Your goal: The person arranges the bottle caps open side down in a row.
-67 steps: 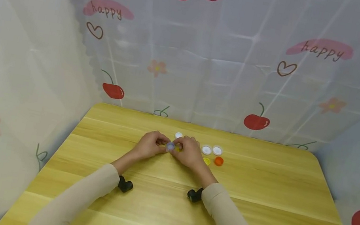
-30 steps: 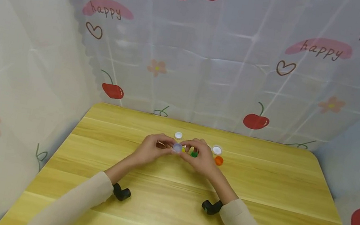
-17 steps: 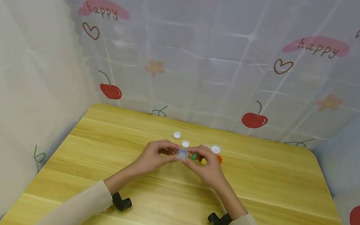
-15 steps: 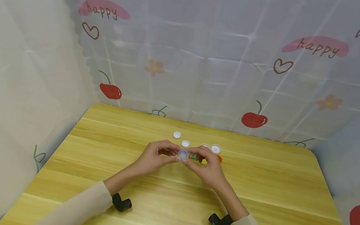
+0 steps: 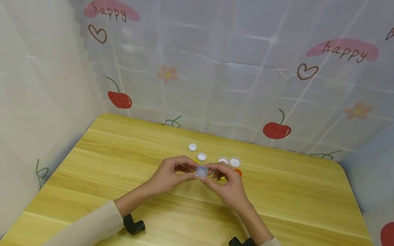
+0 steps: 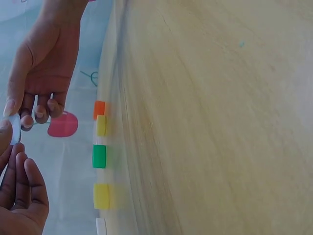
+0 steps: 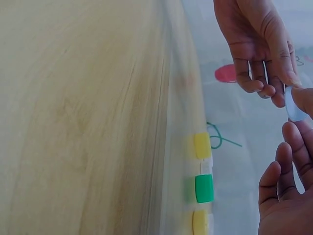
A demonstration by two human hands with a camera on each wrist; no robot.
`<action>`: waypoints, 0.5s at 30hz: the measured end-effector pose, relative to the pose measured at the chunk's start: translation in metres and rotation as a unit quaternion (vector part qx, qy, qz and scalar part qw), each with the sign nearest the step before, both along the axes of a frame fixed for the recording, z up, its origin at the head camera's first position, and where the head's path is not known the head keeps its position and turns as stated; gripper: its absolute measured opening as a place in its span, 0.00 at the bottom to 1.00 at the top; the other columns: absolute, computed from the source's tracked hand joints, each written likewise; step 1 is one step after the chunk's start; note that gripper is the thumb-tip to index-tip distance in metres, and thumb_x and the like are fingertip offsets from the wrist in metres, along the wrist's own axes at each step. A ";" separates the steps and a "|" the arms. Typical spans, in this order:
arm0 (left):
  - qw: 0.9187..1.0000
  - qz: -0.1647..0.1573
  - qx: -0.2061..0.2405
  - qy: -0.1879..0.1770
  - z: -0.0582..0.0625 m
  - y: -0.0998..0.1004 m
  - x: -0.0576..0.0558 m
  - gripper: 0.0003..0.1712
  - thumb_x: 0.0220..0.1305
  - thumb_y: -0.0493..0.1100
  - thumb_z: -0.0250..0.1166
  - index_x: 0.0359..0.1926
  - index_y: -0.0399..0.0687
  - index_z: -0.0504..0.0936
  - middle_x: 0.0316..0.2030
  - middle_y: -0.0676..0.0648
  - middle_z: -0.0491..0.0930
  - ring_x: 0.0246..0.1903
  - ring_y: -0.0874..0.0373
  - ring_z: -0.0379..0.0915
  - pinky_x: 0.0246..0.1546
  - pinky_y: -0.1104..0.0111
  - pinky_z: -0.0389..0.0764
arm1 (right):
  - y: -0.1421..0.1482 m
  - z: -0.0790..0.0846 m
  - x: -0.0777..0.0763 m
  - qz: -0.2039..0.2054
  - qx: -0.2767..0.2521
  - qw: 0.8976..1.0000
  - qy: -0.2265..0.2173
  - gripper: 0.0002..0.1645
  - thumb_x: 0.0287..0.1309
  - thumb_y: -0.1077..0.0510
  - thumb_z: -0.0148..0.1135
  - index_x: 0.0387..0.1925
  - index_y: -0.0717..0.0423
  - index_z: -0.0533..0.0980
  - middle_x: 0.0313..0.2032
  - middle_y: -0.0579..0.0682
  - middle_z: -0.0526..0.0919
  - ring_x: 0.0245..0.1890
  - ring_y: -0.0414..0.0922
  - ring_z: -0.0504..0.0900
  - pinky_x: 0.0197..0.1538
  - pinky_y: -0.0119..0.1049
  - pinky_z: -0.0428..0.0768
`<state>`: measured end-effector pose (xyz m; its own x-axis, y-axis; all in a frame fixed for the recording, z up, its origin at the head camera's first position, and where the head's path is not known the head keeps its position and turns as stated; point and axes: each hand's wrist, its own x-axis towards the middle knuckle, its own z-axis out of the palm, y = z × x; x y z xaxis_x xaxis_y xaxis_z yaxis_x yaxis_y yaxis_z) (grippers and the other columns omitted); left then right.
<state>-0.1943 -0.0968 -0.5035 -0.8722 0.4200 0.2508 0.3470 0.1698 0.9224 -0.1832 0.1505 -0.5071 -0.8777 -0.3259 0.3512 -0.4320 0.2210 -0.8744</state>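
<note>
Reference: head view, clock centred on the translucent cap [image 5: 202,171], 12 o'clock away from the person.

Position: the translucent cap is held above the table [image 5: 179,221], round face toward the head camera. Contents: cannot be determined.

Grip: the left hand [image 5: 169,175], between 8 and 9 o'clock, pinches the rim between thumb and forefinger. The right hand [image 5: 231,187], between 3 and 4 o'clock, pinches the opposite rim likewise. Each finger gap is closed down to the cap; the remaining fingers are loosely bent.

Surrounding containers: the nearer white cap [image 5: 201,157] lies at 12 o'clock, the farther white cap [image 5: 192,147] at 11. Two clear-rimmed caps [image 5: 235,162] sit side by side at 2 o'clock; each shows a white disc inside its rim. An orange cap [image 5: 238,172] lies at 3 o'clock, partly hidden. The left wrist view also shows a green cap [image 6: 99,156] between yellow caps [image 6: 101,196].
</note>
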 end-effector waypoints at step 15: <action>0.947 -0.069 0.050 -0.311 0.002 -0.002 -0.009 0.19 0.76 0.46 0.69 0.58 0.36 0.86 0.41 0.53 0.92 0.44 0.57 0.87 0.52 0.64 0.89 | 0.007 -0.003 0.002 0.014 0.006 1.000 0.001 0.18 0.61 0.62 0.79 0.52 0.47 0.88 0.39 0.54 0.86 0.39 0.47 0.78 0.45 0.34 0.78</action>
